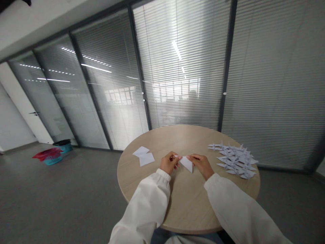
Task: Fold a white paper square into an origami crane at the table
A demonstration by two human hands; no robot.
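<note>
A folded sheet of white paper (187, 164), with one corner pointing down toward me, is held up between both hands over the middle of the round table. My left hand (169, 162) pinches its left end between thumb and fingers. At its upper right edge, my right hand (201, 164) grips it the same way. To the left lie a couple of flat white paper sheets (146, 159), partly overlapping. Rows of folded white paper cranes (236, 159) sit close together on the right side of the table.
The round wooden table (185, 217) stands before a glass partition with blinds (182, 67). On the floor at the left are a blue bin with a red liner (49, 155) and another with a black liner (63, 145). A white door (25, 105) is farther left.
</note>
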